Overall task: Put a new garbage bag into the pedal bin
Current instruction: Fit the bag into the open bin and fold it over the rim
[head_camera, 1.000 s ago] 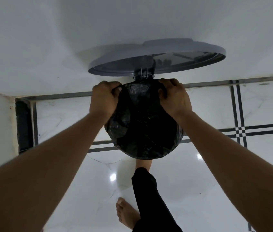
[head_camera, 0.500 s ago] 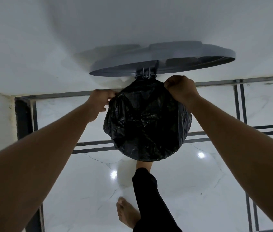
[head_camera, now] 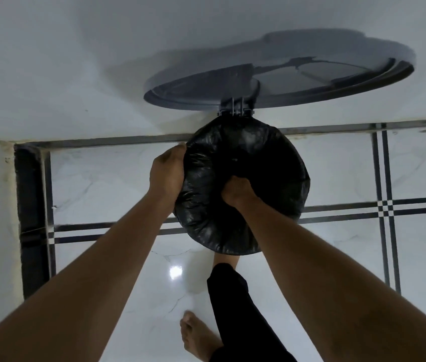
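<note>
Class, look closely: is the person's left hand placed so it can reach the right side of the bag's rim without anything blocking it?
Probably yes. The left hand grips the garbage bag at its left edge. The right hand presses down inside the opening, so its forearm crosses the path, but the right rim is bare.

Garbage bag in pedal bin
</note>
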`<move>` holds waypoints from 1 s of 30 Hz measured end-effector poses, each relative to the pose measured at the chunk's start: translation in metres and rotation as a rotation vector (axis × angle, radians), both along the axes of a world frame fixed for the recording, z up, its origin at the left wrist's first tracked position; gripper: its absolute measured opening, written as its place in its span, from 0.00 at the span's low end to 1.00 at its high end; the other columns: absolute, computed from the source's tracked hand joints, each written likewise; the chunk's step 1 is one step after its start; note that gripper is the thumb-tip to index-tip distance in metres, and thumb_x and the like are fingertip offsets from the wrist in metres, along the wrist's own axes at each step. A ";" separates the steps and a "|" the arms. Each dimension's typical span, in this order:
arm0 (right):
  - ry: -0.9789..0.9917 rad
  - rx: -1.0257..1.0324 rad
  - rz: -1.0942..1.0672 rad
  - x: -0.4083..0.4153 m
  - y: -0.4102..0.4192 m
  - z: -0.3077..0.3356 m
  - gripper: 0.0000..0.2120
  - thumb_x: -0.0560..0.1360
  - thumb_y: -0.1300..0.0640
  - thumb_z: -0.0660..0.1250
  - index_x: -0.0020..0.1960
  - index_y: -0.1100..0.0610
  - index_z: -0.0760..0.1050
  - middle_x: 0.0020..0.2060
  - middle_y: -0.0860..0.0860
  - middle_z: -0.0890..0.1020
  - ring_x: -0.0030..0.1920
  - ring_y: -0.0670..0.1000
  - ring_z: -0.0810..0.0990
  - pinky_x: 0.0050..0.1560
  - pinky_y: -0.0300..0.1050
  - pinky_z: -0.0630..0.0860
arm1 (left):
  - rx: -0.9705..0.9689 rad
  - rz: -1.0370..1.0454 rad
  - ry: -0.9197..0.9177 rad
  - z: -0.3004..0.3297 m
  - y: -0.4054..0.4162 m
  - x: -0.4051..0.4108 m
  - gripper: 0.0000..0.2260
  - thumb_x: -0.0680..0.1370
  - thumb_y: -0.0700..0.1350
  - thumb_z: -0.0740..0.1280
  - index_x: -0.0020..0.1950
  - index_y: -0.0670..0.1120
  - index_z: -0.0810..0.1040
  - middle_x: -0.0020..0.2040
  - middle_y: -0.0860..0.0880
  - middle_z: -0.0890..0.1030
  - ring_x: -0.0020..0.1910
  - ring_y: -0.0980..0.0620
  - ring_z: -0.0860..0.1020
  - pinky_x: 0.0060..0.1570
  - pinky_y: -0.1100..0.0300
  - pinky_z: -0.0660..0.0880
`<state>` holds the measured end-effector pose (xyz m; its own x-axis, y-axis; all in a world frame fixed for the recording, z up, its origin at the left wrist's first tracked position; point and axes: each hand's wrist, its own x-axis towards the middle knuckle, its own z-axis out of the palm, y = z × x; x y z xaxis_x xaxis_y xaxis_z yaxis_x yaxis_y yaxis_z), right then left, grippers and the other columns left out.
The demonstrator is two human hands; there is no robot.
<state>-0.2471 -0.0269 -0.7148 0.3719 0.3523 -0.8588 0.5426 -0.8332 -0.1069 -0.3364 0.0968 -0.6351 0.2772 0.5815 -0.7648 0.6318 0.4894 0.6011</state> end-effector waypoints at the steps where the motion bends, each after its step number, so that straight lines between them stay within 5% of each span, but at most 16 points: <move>1: -0.001 -0.030 0.035 0.004 0.001 -0.008 0.19 0.85 0.62 0.54 0.72 0.63 0.74 0.72 0.61 0.76 0.72 0.61 0.75 0.69 0.52 0.72 | -0.009 0.007 -0.014 -0.001 0.000 -0.001 0.14 0.79 0.54 0.65 0.38 0.48 0.82 0.37 0.49 0.84 0.40 0.46 0.81 0.47 0.54 0.78; 5: -0.007 -0.088 0.113 0.014 0.002 -0.036 0.25 0.84 0.58 0.54 0.79 0.66 0.63 0.77 0.64 0.67 0.75 0.63 0.70 0.71 0.54 0.70 | -0.039 0.012 -0.051 -0.006 0.002 -0.003 0.14 0.79 0.53 0.67 0.36 0.50 0.82 0.36 0.52 0.83 0.39 0.50 0.80 0.47 0.54 0.78; 9: -0.080 -0.071 0.236 0.013 0.002 -0.031 0.22 0.84 0.54 0.56 0.75 0.61 0.71 0.73 0.61 0.74 0.73 0.62 0.72 0.70 0.54 0.71 | -0.027 0.016 -0.051 -0.006 0.003 -0.003 0.13 0.78 0.54 0.67 0.36 0.52 0.83 0.36 0.54 0.84 0.41 0.50 0.81 0.50 0.54 0.79; 13: -0.009 -0.006 0.289 0.012 0.005 -0.028 0.23 0.87 0.53 0.54 0.78 0.60 0.67 0.77 0.61 0.70 0.76 0.61 0.70 0.74 0.51 0.66 | 0.010 0.000 0.003 -0.006 0.002 -0.001 0.14 0.77 0.56 0.66 0.33 0.56 0.82 0.36 0.55 0.84 0.44 0.49 0.81 0.54 0.51 0.79; 16: 0.045 0.000 0.271 0.014 0.008 -0.029 0.23 0.87 0.54 0.52 0.80 0.60 0.64 0.78 0.61 0.68 0.77 0.60 0.68 0.76 0.52 0.64 | 0.081 -0.071 0.117 -0.005 0.001 0.000 0.12 0.77 0.61 0.62 0.46 0.60 0.85 0.52 0.48 0.82 0.61 0.47 0.72 0.65 0.47 0.72; 18: 0.034 -0.057 0.277 0.013 0.006 -0.034 0.21 0.87 0.56 0.52 0.78 0.62 0.66 0.77 0.61 0.69 0.76 0.60 0.69 0.75 0.52 0.63 | 0.142 -0.116 0.143 -0.002 -0.001 0.001 0.15 0.81 0.60 0.60 0.54 0.57 0.85 0.55 0.47 0.78 0.61 0.49 0.63 0.67 0.47 0.66; 24: 0.058 -0.120 0.308 0.003 -0.003 -0.044 0.20 0.86 0.59 0.56 0.76 0.63 0.69 0.76 0.62 0.71 0.76 0.61 0.69 0.75 0.52 0.65 | 0.152 -0.096 0.138 -0.004 -0.005 0.003 0.17 0.77 0.63 0.61 0.29 0.73 0.78 0.48 0.53 0.83 0.65 0.42 0.74 0.68 0.44 0.71; 30: 0.007 0.036 0.313 -0.004 -0.002 -0.004 0.18 0.85 0.61 0.54 0.70 0.65 0.75 0.70 0.63 0.76 0.70 0.63 0.75 0.69 0.51 0.71 | 0.090 -0.061 0.007 -0.003 -0.004 -0.002 0.17 0.80 0.61 0.62 0.53 0.53 0.86 0.49 0.51 0.87 0.55 0.47 0.83 0.63 0.49 0.77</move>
